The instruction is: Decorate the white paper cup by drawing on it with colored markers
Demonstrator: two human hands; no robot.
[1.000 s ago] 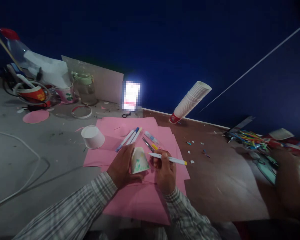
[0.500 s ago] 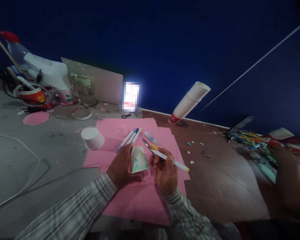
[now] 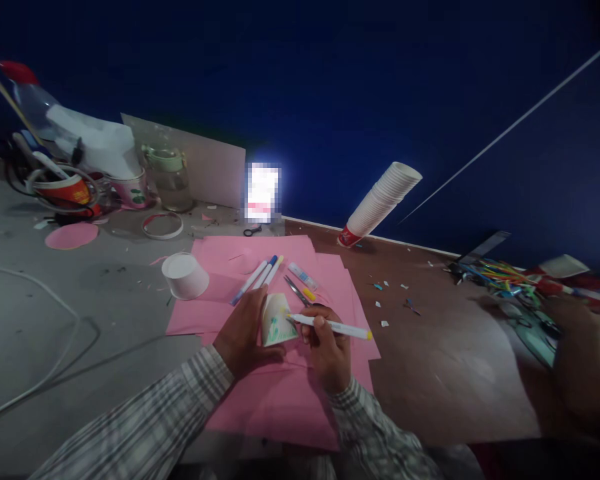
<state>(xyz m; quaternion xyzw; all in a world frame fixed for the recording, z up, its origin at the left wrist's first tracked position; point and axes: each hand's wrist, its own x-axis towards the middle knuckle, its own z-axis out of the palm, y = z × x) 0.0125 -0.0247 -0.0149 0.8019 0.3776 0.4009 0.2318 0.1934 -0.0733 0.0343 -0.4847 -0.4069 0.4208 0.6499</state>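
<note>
My left hand point(image 3: 244, 331) grips a white paper cup point(image 3: 279, 327) that lies over the pink sheets point(image 3: 290, 407), its side bearing green and yellow marks. Held in my right hand point(image 3: 327, 347), a white marker point(image 3: 343, 327) with a yellow end has its tip at the cup's drawn side. Just behind my right hand are scissors point(image 3: 296, 291) and a yellow cap point(image 3: 309, 294). Several markers point(image 3: 260, 277) and a clear tube point(image 3: 303, 275) lie behind the cup. To the left, a second white cup point(image 3: 185, 276) stands upside down.
A tall stack of cups point(image 3: 380, 200) leans at the back. Bright cords point(image 3: 505, 277) lie at the right near another person's arm point(image 3: 585, 353). A jar point(image 3: 170, 180), a tape ring point(image 3: 163, 226) and a red tool cup point(image 3: 67, 193) stand at the back left.
My right hand has moved slightly left and down, bringing the marker's tip onto the cup's side. The other person's hand at the right has shifted a little.
</note>
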